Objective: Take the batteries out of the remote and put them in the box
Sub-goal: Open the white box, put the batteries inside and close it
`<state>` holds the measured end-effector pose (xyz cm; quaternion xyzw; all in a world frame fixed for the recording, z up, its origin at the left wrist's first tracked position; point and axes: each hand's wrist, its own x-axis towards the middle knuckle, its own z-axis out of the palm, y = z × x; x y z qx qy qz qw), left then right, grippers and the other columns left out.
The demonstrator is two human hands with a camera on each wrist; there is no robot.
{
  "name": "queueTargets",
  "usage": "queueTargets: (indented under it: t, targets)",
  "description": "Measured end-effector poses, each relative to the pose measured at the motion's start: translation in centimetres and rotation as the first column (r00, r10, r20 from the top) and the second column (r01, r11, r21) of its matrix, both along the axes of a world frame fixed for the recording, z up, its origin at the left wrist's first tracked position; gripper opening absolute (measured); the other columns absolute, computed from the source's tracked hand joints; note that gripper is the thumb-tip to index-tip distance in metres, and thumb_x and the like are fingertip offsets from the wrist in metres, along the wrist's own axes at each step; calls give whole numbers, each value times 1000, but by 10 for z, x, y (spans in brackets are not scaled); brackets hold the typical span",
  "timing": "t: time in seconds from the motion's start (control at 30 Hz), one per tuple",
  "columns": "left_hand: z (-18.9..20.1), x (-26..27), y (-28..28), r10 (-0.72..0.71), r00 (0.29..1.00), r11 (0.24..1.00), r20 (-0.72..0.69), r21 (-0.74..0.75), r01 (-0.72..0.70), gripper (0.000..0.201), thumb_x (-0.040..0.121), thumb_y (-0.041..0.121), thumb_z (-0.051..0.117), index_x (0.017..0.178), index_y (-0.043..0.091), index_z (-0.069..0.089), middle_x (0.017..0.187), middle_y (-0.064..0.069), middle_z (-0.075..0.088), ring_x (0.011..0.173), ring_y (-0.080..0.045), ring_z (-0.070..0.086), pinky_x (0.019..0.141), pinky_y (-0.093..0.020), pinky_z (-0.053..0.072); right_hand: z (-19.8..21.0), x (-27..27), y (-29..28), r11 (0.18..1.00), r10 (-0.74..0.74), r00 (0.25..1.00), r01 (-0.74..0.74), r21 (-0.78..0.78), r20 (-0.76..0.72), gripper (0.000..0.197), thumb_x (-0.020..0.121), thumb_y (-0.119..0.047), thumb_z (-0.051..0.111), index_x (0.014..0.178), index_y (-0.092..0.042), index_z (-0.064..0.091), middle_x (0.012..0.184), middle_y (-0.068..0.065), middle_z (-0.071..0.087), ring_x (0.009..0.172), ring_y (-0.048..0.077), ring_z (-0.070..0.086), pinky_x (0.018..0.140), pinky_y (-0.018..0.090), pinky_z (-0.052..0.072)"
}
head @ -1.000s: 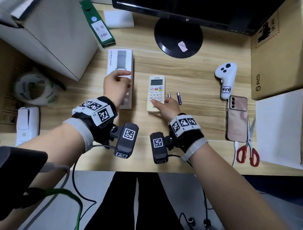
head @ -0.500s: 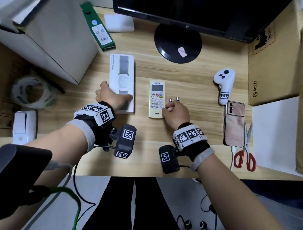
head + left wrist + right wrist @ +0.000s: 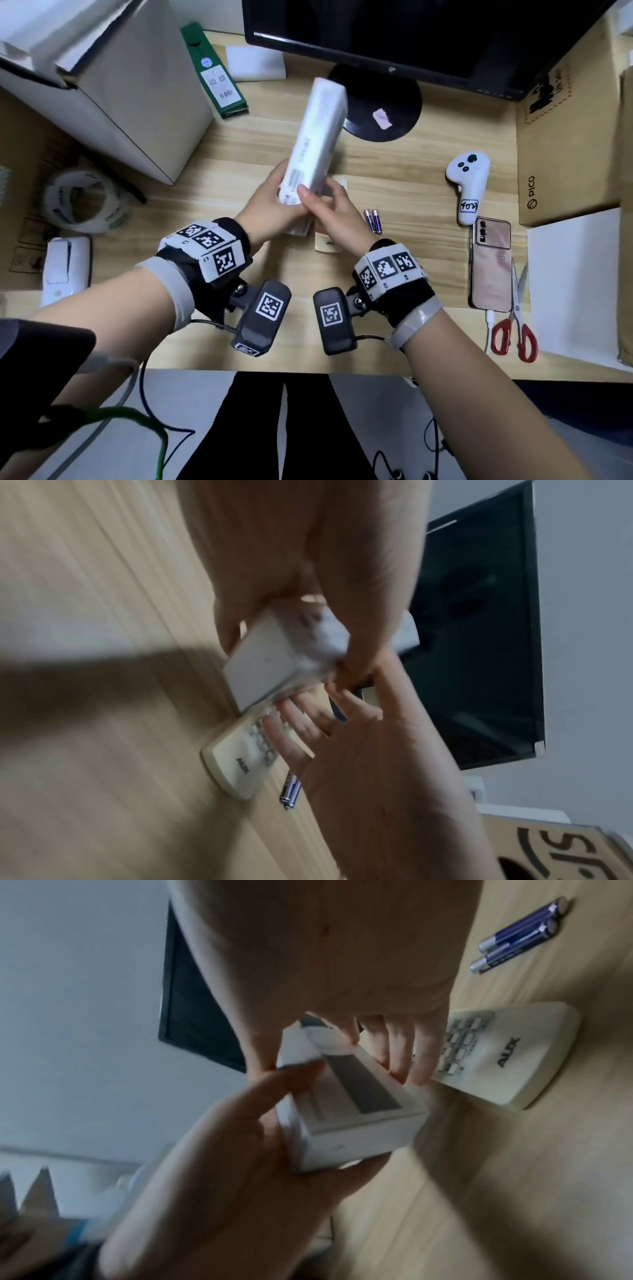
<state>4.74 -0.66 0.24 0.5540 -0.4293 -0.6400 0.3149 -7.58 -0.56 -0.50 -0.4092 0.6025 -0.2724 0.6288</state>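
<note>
My left hand (image 3: 274, 202) grips the near end of a long white box (image 3: 317, 137) and holds it tilted above the desk, far end toward the monitor. My right hand (image 3: 323, 200) has its thumb on one side of that end and its fingers on the other. In the right wrist view the box (image 3: 359, 1118) sits between both hands, with a flap at its end. The cream remote (image 3: 327, 246) lies face up under the hands, mostly hidden, and shows better in the left wrist view (image 3: 236, 767). Two purple batteries (image 3: 372, 221) lie side by side to its right.
A black monitor (image 3: 411, 37) on a round stand (image 3: 376, 113) fills the back. To the right lie a white controller (image 3: 467, 181), a phone (image 3: 491, 263), red scissors (image 3: 513, 329) and a cardboard box (image 3: 565, 144). A large white carton (image 3: 113, 85), a green box (image 3: 215, 75) and a tape roll (image 3: 85, 202) are on the left.
My left hand has lifted the white box off the desk and tilted it up. My right hand has left the batteries on the desk and come onto the box's near end.
</note>
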Motion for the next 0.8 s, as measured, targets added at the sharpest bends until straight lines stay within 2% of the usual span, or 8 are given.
queueTargets:
  t: [0.07,0.13,0.2,0.27,0.33,0.47,0.57,0.8]
  targets:
    - [4,0,0,-98,995,995,-31,19,99,83,63,24,72,139,32,39,126,2,60,99,-7,63,76,-20,54,8,0,1,997,-68,992,64,38,105,41,90,-24,56,126,-6,46,109,9,63,80,9,63,62,11,52]
    - [8,1,1,-129,989,989,-70,57,133,82,68,19,71,141,38,39,134,1,55,111,-8,61,90,-25,52,12,-3,2,990,-123,977,110,83,174,31,88,-23,58,114,-7,57,100,12,66,78,17,66,61,22,55]
    - [8,2,4,-96,988,990,-124,88,107,83,67,17,73,139,41,39,134,-6,54,120,-17,57,99,-36,49,11,-12,3,977,-197,967,180,116,159,27,84,-23,63,107,-8,62,99,14,67,81,24,66,69,34,57]
    - [6,4,5,-13,987,991,-158,128,33,86,74,9,72,141,42,29,128,-11,58,116,-22,60,93,-37,53,7,-22,4,968,-229,966,214,133,116,22,79,-26,68,95,-10,66,103,18,68,85,30,66,77,45,55]
    - [4,4,3,19,993,990,-119,142,-2,91,82,1,66,146,42,16,119,-10,63,105,-22,64,80,-31,56,7,-27,7,973,-204,977,195,121,68,28,76,-28,70,95,-8,67,106,19,69,90,30,67,82,44,54]
    - [2,-5,0,52,999,993,11,101,-53,94,84,1,62,151,31,3,92,-1,61,81,-17,64,70,-27,53,7,-28,15,977,-213,976,213,-10,-44,43,79,-15,70,117,-9,52,112,9,64,93,15,65,78,21,54]
    - [-3,-7,-1,58,996,993,64,103,-64,88,81,1,62,150,25,13,85,0,57,76,-16,61,66,-27,52,6,-33,16,990,-137,980,131,-51,-143,73,73,-15,75,134,-16,34,129,6,54,118,18,54,95,31,48]
    - [-6,1,4,3,990,1000,143,24,-6,76,76,4,71,141,26,39,107,-11,56,84,-23,63,71,-31,55,2,-31,15,996,64,924,-85,-39,-377,94,54,-27,61,140,-27,23,126,-2,56,119,20,52,100,42,46]
